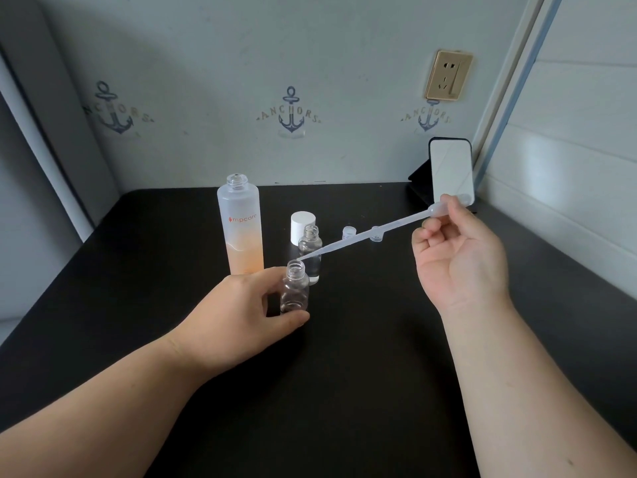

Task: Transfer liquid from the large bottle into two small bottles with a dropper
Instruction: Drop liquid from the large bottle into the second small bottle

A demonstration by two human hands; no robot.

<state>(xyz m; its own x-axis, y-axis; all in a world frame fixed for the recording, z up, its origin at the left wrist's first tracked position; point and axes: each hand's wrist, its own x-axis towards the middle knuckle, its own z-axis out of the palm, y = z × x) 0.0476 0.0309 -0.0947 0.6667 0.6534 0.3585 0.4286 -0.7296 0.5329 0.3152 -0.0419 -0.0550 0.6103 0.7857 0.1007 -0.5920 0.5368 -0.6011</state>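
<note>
A tall frosted large bottle (241, 225) with orange liquid in its lower part stands uncapped at the back of the black table (344, 374). My left hand (241, 312) grips a clear small bottle (294, 288) that stands upright on the table with its mouth uncovered. My right hand (458, 257) pinches the bulb of a long translucent dropper (365, 236), which slants down to the left. Its tip sits at the rim of that bottle's mouth. A second clear small bottle (311, 250), also uncapped, stands just behind, holding some clear liquid.
A white cap (302, 225) stands behind the second small bottle. Two small clear caps (349, 232) (376, 238) lie further right. A phone (451, 170) leans on a black stand at the back right corner, below a wall socket (448, 75).
</note>
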